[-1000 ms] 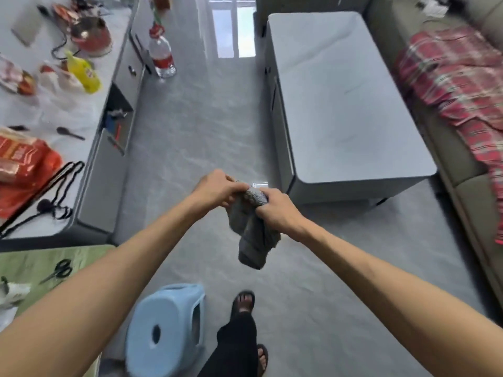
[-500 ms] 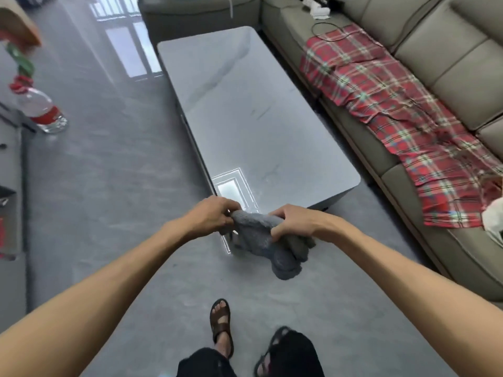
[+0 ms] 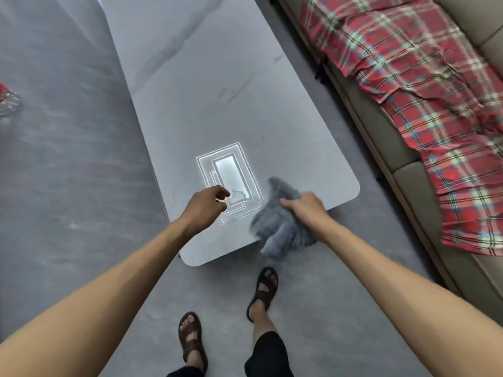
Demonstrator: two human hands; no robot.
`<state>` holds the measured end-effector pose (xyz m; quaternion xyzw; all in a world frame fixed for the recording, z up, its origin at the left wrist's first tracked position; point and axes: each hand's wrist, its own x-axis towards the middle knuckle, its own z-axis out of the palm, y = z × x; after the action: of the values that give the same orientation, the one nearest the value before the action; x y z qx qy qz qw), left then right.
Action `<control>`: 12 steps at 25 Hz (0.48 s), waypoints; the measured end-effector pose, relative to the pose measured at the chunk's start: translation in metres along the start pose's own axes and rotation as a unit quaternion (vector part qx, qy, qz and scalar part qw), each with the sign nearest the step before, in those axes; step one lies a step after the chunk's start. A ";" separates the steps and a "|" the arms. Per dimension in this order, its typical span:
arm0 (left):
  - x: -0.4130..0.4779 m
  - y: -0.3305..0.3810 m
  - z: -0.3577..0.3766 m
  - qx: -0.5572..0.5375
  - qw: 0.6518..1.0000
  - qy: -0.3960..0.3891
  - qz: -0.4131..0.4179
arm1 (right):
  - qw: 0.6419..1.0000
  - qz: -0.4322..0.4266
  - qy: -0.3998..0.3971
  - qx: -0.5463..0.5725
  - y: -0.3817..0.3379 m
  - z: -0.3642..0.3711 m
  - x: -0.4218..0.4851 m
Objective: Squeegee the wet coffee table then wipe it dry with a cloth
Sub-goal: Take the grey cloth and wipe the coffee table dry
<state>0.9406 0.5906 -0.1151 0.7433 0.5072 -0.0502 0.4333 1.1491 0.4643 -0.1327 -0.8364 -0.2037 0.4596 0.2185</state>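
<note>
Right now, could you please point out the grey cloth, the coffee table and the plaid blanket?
grey cloth (image 3: 283, 227): head view, bunched middle below the right hand.
coffee table (image 3: 206, 85): head view, bare top.
plaid blanket (image 3: 424, 85): head view, middle, on the sofa.

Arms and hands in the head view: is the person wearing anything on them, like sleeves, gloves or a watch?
Nothing shows. Both forearms are bare along all their visible length, with no sleeve edge in frame. The left hand and right hand have no gloves, and no watch, bracelet or ring is visible.

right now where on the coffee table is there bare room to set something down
The coffee table is bare from the bright reflection to its far end. Only the near end is crowded: left hand, right hand and grey cloth.
</note>
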 end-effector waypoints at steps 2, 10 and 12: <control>0.025 0.001 0.019 -0.039 0.998 0.014 -0.040 | 0.990 -0.016 0.092 -0.105 0.002 -0.037 0.043; 0.108 -0.096 0.094 -0.058 0.980 0.127 -0.142 | 0.930 -0.159 0.090 -0.320 0.080 0.011 0.204; 0.120 -0.127 0.104 -0.041 0.973 0.163 -0.156 | 0.913 -0.196 0.136 -0.331 0.099 0.032 0.228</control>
<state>0.9353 0.6174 -0.3168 0.6347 0.6826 0.0254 0.3615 1.2482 0.5126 -0.3578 -0.8581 -0.4729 0.1958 0.0402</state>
